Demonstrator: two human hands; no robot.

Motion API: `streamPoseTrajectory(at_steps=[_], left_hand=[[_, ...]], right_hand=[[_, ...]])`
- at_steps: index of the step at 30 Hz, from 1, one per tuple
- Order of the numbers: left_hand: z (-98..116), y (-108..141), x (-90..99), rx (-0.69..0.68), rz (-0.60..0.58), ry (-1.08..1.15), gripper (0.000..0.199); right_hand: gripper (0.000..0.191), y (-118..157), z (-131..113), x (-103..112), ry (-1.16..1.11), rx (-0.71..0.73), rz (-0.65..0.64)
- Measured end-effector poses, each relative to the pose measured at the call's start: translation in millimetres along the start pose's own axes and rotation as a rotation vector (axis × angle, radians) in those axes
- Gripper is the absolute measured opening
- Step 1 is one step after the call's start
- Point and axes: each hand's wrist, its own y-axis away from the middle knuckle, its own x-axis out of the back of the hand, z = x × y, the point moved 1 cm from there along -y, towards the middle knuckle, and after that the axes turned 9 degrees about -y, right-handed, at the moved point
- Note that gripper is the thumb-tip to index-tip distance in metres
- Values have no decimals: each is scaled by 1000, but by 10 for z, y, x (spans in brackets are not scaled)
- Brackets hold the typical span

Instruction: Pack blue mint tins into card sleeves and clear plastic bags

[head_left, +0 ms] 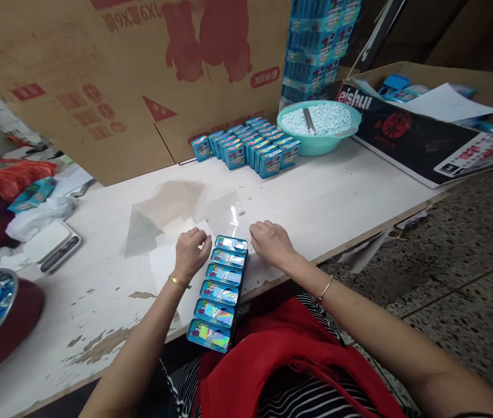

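Observation:
A row of several small blue tins [220, 274], with shiny labels on their upward sides, lies near the table's front edge and reaches past it. Just left of the row's far end, my left hand [191, 252] is closed, fingers curled in. To the right of that end, my right hand [271, 242] is closed too, knuckles up. Whatever either hand may pinch is hidden. Clear plastic film [233, 215] with a bright glare lies beyond the tins, between the hands. White paper sheets [165, 264] are beside and beneath my left hand.
Rows of blue packs [250, 145] stand before a large cardboard box [133, 75]. A turquoise basin [320, 145] holds white pellets and a metal scoop. At right is an open black carton [394, 125]. A scale [61, 247] and a red bowl [24, 313] sit at left.

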Motion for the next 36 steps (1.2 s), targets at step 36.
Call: streamPoseTrajectory(at_steps=[36], left_hand=[[29, -21, -256, 183, 46, 233, 15]], right_hand=[[19, 187, 162, -561, -117, -70, 127]])
